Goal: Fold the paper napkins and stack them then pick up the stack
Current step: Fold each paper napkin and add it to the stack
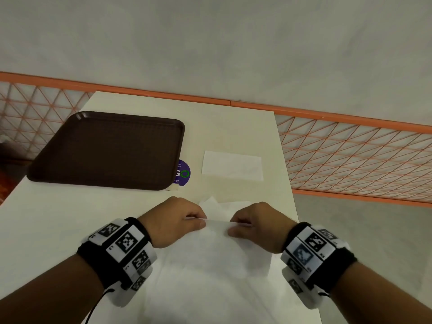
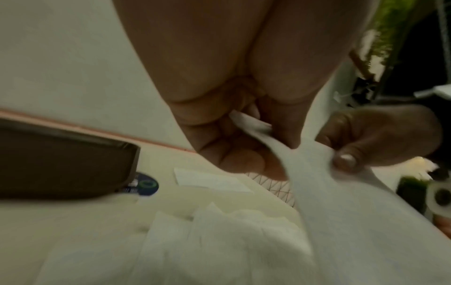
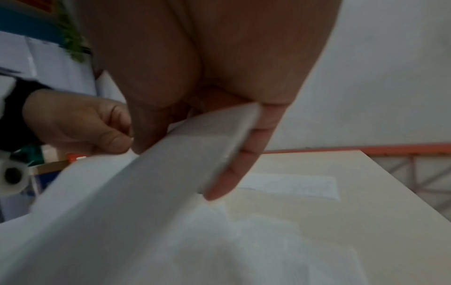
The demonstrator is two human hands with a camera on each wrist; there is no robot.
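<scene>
A white paper napkin (image 1: 210, 249) is lifted off the table by its far edge. My left hand (image 1: 184, 220) pinches that edge between thumb and fingers, and my right hand (image 1: 243, 224) pinches the same edge a little to the right. In the left wrist view the napkin (image 2: 317, 183) curves down from my left hand (image 2: 258, 146). The right wrist view has the napkin (image 3: 171, 173) held in my right hand (image 3: 219, 146). More loose white napkins (image 1: 217, 203) lie under the held one. One folded napkin (image 1: 232, 169) lies flat farther back on the table.
A dark brown tray (image 1: 109, 150) stands at the back left of the cream table (image 1: 58, 218), over a round purple sticker (image 1: 183, 172). An orange lattice fence (image 1: 350, 155) runs behind and to the right; the table's right edge is close to my right hand.
</scene>
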